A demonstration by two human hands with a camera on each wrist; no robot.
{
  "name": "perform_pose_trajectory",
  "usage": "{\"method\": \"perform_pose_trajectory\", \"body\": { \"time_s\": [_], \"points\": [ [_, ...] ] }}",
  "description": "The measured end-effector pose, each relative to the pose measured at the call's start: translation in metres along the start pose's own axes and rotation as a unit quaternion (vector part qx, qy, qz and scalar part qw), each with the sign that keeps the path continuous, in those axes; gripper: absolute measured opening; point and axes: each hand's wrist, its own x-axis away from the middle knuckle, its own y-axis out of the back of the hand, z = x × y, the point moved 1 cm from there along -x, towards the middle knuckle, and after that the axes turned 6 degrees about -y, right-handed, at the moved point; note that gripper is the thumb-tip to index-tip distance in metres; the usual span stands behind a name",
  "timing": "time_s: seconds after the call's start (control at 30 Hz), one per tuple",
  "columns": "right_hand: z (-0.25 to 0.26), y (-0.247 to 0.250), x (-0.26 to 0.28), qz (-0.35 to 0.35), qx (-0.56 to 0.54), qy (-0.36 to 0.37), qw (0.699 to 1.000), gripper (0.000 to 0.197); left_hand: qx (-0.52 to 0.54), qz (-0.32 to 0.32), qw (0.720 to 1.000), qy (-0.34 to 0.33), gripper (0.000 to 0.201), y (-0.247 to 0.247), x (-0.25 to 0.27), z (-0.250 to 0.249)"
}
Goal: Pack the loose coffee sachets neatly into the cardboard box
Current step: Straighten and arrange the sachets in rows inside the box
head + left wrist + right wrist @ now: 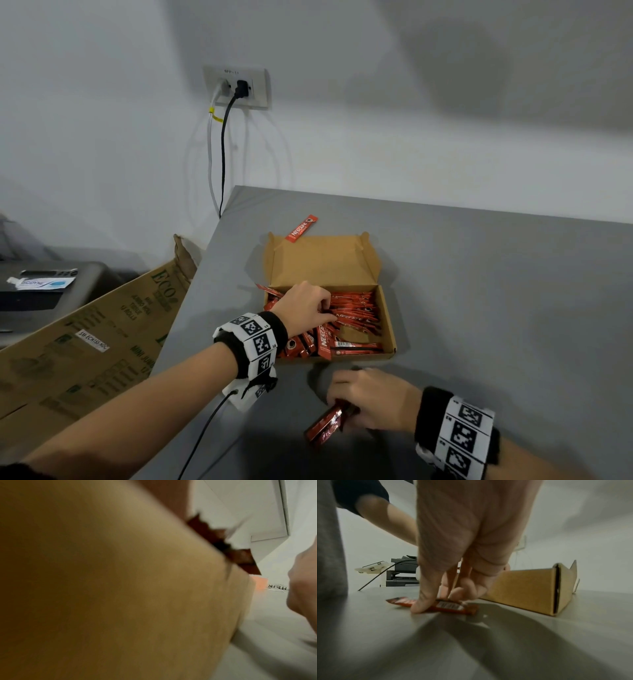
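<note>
Right hand down on grey table, thumb and curled fingers pinching red sachets lying flat. Cardboard box just beyond, to the right, flap up. Left forearm crossing behind; printer and cable in background.

The left hand reaches forward with its forearm outstretched, fingers curled and pinching downward. The right hand hangs low, fingers curled, thumb pressed down.
</note>
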Motion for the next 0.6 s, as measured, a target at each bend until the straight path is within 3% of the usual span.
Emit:
{"method": "perform_pose_trajectory", "body": {
  "time_s": [0.17, 0.3, 0.37, 0.47, 0.6],
  "points": [
    [-0.002, 0.01, 0.001, -0.03, 0.016, 0.003, 0.999, 0.014, 0.0, 0.0, 1.0, 0.004, 0.028, 0.001, -0.001, 0.0],
    [-0.014, 0.041, 0.02, -0.136, -0.043, -0.015, 0.99, 0.008, -0.004, -0.004, 1.0, 0.007, 0.027, 0.001, -0.001, 0.0],
    [-0.03, 0.056, 0.026, -0.206, -0.073, -0.056, 0.974, 0.012, 0.005, -0.001, 1.0, 0.012, 0.025, 0.001, -0.001, 0.0],
    [-0.057, 0.065, 0.024, -0.314, -0.168, -0.118, 0.927, 0.018, -0.001, -0.002, 1.0, 0.01, 0.028, 0.0, -0.001, 0.0],
    [-0.066, 0.058, 0.011, -0.329, -0.236, -0.143, 0.903, 0.028, -0.008, -0.002, 1.0, 0.013, 0.029, 0.0, -0.001, 0.0]
  ]
}}
